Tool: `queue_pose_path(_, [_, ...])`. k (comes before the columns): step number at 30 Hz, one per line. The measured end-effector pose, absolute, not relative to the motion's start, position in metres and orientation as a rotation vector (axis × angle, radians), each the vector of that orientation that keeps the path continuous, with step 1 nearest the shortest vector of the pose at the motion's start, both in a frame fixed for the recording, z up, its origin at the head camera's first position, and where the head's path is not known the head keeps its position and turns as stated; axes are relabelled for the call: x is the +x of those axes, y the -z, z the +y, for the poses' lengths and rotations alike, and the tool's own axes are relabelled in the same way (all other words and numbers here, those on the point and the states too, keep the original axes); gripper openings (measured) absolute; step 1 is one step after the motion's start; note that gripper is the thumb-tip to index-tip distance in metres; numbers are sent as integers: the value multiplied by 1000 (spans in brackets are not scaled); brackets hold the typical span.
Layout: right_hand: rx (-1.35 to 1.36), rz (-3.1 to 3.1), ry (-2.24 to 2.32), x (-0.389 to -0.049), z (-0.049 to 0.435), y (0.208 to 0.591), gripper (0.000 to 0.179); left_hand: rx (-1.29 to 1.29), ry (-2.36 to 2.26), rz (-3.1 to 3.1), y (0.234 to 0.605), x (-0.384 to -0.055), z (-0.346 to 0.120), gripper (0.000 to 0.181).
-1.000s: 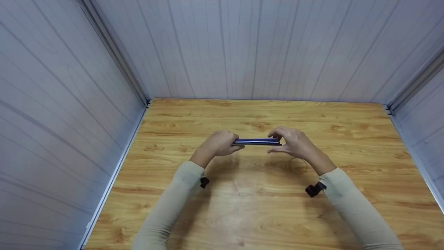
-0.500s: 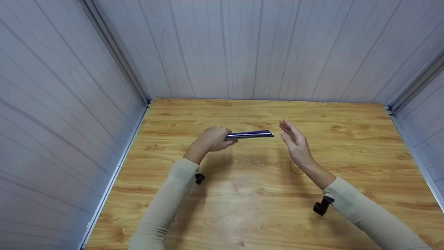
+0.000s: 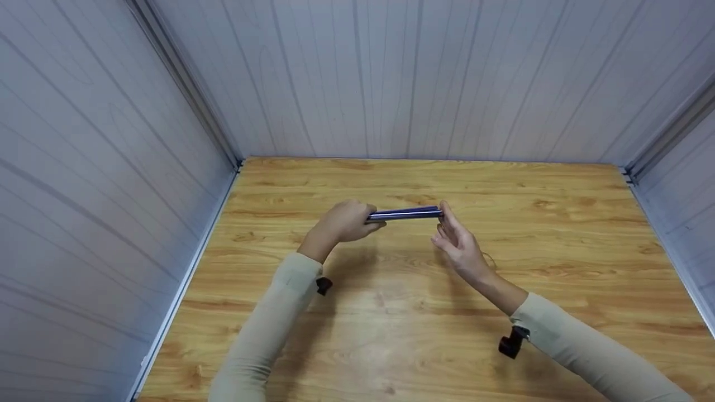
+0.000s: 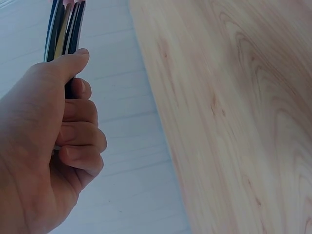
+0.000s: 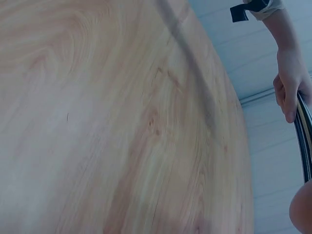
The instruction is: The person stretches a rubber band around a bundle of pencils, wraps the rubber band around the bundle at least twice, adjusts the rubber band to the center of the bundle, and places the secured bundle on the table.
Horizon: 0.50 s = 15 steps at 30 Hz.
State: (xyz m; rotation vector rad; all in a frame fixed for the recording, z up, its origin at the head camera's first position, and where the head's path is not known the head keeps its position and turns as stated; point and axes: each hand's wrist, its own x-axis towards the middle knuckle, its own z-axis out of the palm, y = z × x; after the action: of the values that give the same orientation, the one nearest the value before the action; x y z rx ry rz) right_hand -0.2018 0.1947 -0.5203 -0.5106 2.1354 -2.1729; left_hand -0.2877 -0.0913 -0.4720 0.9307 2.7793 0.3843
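Observation:
My left hand grips one end of a bundle of several thin, pencil-like sticks, mostly dark blue with lighter stripes. The bundle is held level above the table. In the left wrist view, curled fingers and thumb of the left hand wrap the bundle, and one stick looks golden. My right hand has its fingers extended, with fingertips right at the bundle's free ends. The right wrist view catches the bundle at its right edge, between the left hand and part of the right hand.
A thin loop like a rubber band lies on the wood-grain table, partly behind the right wrist. Pale panelled walls border the table at the back and sides. Black wrist cameras hang below both sleeves.
The right hand was around the bundle's free end, drew away to the right, then came back with straightened fingers against the stick ends. The left hand shifted slightly left, still holding the bundle.

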Motion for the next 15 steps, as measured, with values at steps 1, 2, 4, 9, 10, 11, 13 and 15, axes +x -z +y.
queue_pose_path(1, [-508, 2139, 2170, -201, 193, 520, 80, 933, -386, 2778, 472, -287, -91, 35])
queue_pose_path(2, [-507, 2143, 2168, -200, 192, 520, 80, 938, -387, 2779, 472, -287, -90, 35])
queue_pose_path(4, [-514, 2170, 2154, -200, 189, 521, 81, 954, -388, 2788, 472, -286, -89, 35])
queue_pose_path(9, [-541, 2267, 2082, -200, 186, 524, 83, 990, -411, 2795, 476, -284, -88, 40])
queue_pose_path(10, [-544, 2282, 2073, -199, 187, 524, 83, 988, -419, 2788, 477, -283, -89, 42])
queue_pose_path(11, [-545, 2298, 2064, -199, 188, 524, 82, 985, -425, 2781, 478, -283, -90, 45])
queue_pose_path(13, [-546, 2320, 2053, -199, 189, 524, 81, 970, -443, 2771, 479, -282, -91, 50])
queue_pose_path(15, [-551, 2321, 2069, -200, 190, 524, 80, 963, -463, 2768, 478, -282, -92, 53])
